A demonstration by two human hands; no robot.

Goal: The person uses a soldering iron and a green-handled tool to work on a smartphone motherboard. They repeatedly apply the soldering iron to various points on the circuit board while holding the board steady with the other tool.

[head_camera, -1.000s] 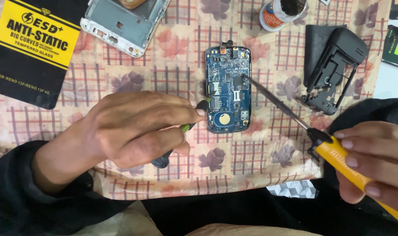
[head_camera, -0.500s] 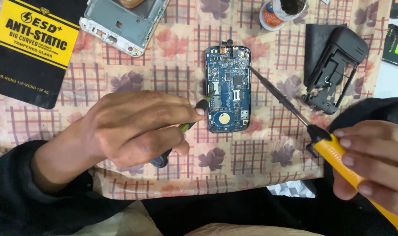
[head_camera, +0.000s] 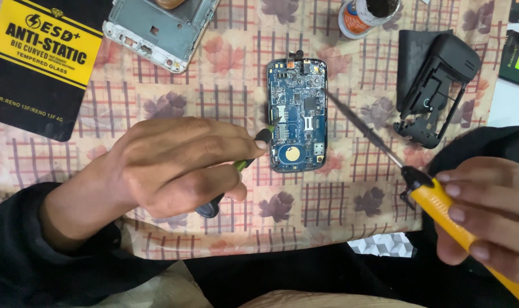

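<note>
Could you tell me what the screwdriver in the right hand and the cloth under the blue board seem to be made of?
The screwdriver in the right hand looks like a glossy yellow plastic handle with a black collar and a thin dull-grey shaft, probably steel. The cloth looks like a woven, matt cotton-type fabric, printed with leaves and checks; its soft lower edge suggests textile. The blue board appears to be a lacquered circuit board with small metal parts.

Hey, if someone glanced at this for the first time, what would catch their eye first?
Probably the blue circuit board lying bare in the middle of the leaf-patterned cloth. The right hand at lower right holds a yellow-handled screwdriver with its long shaft angled up to the board's right edge, while the left hand grips a small green-and-black tool at the board's left edge.
</note>
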